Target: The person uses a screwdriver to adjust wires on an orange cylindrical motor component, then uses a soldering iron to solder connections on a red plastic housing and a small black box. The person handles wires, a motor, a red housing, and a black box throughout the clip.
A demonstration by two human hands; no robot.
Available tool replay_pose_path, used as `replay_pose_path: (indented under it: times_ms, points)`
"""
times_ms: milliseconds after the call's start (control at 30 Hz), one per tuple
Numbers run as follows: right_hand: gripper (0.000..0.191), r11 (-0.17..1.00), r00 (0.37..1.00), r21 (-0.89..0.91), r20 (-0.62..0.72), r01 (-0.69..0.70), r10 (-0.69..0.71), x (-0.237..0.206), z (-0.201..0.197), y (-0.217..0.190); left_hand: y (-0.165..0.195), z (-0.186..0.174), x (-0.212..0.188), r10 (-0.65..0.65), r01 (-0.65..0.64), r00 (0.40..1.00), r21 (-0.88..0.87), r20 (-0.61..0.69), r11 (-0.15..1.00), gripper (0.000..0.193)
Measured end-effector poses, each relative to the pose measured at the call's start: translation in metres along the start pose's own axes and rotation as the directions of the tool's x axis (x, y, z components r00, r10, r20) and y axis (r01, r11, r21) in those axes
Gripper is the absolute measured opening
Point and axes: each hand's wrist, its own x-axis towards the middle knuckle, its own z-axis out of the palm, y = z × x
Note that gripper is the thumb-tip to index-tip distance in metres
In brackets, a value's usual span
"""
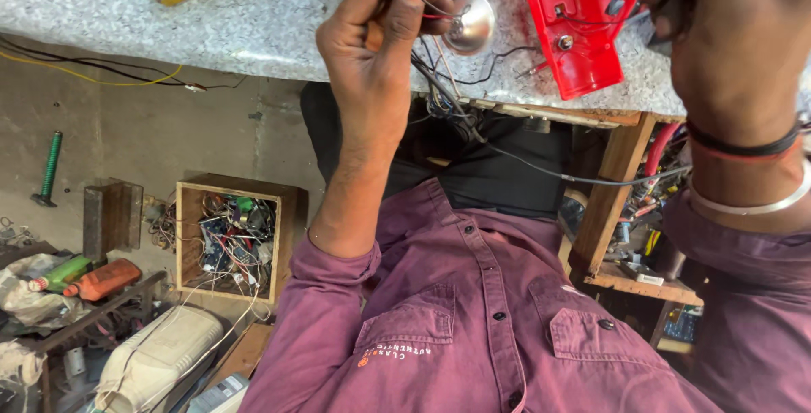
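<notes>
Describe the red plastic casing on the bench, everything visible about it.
The red plastic casing lies flat on the speckled stone benchtop, tilted diagonally, its top cut off by the frame. It looks like glossy moulded plastic with a handle-like slot, a small round metal fitting near its lower end, and thin wires at its edges. Neither hand touches it; the right hand is beside it.

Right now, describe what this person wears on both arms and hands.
Both hands are bare, no gloves. The left arm wears a maroon shirt sleeve pushed up toward the elbow. The right wrist carries a black band edged with red and a thin silver bangle; below them comes the same maroon sleeve with its cuff.
</notes>
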Motion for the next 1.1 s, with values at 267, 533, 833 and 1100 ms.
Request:
replay_pose_path:
  times_ms: [267, 533, 833, 1100]
  points:
    - [0.018, 0.942, 0.892, 0.001, 0.321, 0.336, -0.318, -0.009, 0.021, -0.021, 0.017, -0.007, 0.005, -0.123, 0.115, 0.991, -0.124, -0.060, 0.986, 0.029]
    - [0.015, 0.559, 0.675, -0.408, 0.592, 0.722, -0.440, 0.003, 0.110, -0.059, 0.020, -0.007, 0.014, -0.107, 0.085, 0.993, -0.322, -0.052, 0.943, 0.036]
    - [0.012, 0.695, 0.693, -0.313, 0.621, 0.647, -0.366, 0.004, 0.133, -0.063, 0.070, -0.043, 0.027, -0.091, 0.054, 0.988, 0.277, 0.122, 0.959, 0.049]
    - [0.016, 0.730, 0.749, -0.274, 0.471, 0.626, -0.466, -0.014, 0.133, -0.038, 0.086, -0.021, 0.029, 0.109, -0.152, 0.985, 0.365, 0.135, 0.919, 0.015]
